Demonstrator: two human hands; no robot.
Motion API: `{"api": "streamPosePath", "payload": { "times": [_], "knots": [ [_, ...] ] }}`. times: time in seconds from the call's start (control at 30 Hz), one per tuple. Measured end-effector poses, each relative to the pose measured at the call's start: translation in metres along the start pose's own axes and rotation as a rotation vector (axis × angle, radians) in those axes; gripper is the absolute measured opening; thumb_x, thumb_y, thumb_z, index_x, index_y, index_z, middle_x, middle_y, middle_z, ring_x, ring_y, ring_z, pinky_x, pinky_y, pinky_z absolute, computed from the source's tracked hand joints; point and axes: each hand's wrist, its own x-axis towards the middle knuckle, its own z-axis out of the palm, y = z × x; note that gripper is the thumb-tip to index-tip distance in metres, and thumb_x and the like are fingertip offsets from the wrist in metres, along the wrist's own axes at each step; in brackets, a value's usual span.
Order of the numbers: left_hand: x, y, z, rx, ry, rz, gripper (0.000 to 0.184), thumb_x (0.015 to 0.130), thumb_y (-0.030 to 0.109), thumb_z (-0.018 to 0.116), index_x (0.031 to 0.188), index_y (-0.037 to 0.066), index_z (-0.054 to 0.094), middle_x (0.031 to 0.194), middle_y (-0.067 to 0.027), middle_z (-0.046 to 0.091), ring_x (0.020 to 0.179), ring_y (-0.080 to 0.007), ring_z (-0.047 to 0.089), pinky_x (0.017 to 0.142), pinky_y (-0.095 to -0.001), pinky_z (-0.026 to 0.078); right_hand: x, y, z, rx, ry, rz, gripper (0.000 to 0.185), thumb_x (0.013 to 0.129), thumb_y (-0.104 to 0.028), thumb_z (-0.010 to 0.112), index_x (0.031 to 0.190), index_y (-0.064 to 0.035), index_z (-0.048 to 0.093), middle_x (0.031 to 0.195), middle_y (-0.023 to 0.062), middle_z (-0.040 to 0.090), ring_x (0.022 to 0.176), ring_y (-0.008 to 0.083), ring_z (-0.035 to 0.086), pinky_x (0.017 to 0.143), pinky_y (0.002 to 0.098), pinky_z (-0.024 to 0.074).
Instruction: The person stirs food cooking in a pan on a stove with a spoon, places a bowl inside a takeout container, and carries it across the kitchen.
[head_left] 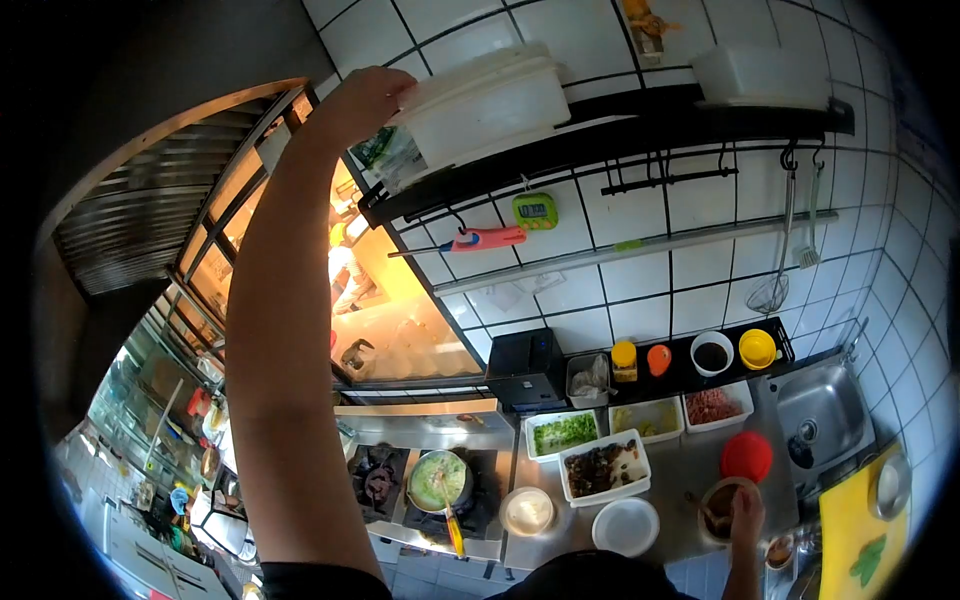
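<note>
My left hand (372,92) is raised high, its fingers closed on the left end of a lidded white plastic container (490,112) on the wall shelf. A bag with something green (392,152) lies just below that hand. Low on the right, my right hand (746,512) grips the right rim of a round tub (718,508) with brown contents. A spoon (693,499) seems to lean in the tub; its lower end is hidden. Behind the tub is a red lid (746,457).
A pan (440,482) with green-white food sits on the stove, its handle pointing toward me. White trays of chopped greens (564,432), dark pieces (604,470) and minced meat (714,406) line the counter. At right are a sink (822,412) and a yellow cutting board (842,545).
</note>
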Motion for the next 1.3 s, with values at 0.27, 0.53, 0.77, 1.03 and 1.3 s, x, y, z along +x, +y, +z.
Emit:
{"api": "streamPosePath", "payload": {
  "times": [0.27, 0.53, 0.77, 1.03, 1.3],
  "knots": [
    [0.012, 0.026, 0.007, 0.606, 0.258, -0.066, 0.029, 0.103, 0.020, 0.053, 0.126, 0.006, 0.065, 0.118, -0.0158, 0.070, 0.103, -0.0295, 0.070, 0.091, -0.0429, 0.057, -0.010, -0.041, 0.028, 0.125, -0.129, -0.078, 0.023, 0.101, -0.018, 0.061, 0.112, 0.0024, 0.064, 0.097, 0.0071, 0.065, 0.090, 0.0178, 0.061, 0.082, 0.0308, 0.0483],
    [-0.122, 0.029, 0.022, 0.209, 0.661, 0.079, 0.026, 0.098, 0.018, 0.059, 0.118, 0.003, 0.065, 0.116, -0.0145, 0.070, 0.101, -0.0272, 0.070, 0.086, -0.0385, 0.056, -0.007, -0.025, 0.027, -0.143, -0.130, -0.249, 0.023, 0.098, -0.015, 0.064, 0.116, -0.0009, 0.065, 0.101, 0.0137, 0.069, 0.093, 0.0242, 0.068, 0.083, 0.0354, 0.0530],
    [-0.351, 0.166, 0.102, -0.304, 0.178, 0.203, 0.023, 0.094, 0.017, 0.065, 0.109, -0.001, 0.067, 0.111, -0.0147, 0.072, 0.096, -0.0265, 0.070, 0.078, -0.0347, 0.056, -0.013, 0.001, 0.038, 0.063, -0.136, -0.069, 0.027, 0.097, -0.019, 0.066, 0.116, -0.0003, 0.067, 0.100, 0.0142, 0.069, 0.089, 0.0225, 0.068, 0.080, 0.0337, 0.0532],
    [-0.431, 0.349, 0.304, -0.398, -0.235, 0.221, 0.013, 0.079, 0.012, 0.059, 0.090, 0.005, 0.058, 0.080, -0.0079, 0.054, 0.073, -0.0245, 0.059, 0.060, -0.0351, 0.051, 0.031, -0.070, 0.110, -0.097, -0.400, 0.034, 0.049, 0.105, -0.043, 0.047, 0.117, 0.0000, 0.067, 0.095, 0.0173, 0.069, 0.086, 0.0322, 0.068, 0.079, 0.0408, 0.0518],
    [-0.467, 0.382, 0.328, -0.310, -0.374, 0.217, 0.022, 0.080, 0.015, 0.060, 0.098, 0.003, 0.063, 0.093, -0.0085, 0.058, 0.083, -0.0260, 0.061, 0.065, -0.0379, 0.052, 0.045, -0.056, 0.186, -0.189, -0.502, -0.185, 0.041, 0.102, -0.036, 0.050, 0.120, -0.0038, 0.068, 0.106, 0.0246, 0.070, 0.100, 0.0434, 0.066, 0.089, 0.0497, 0.0520]
  ]
}}
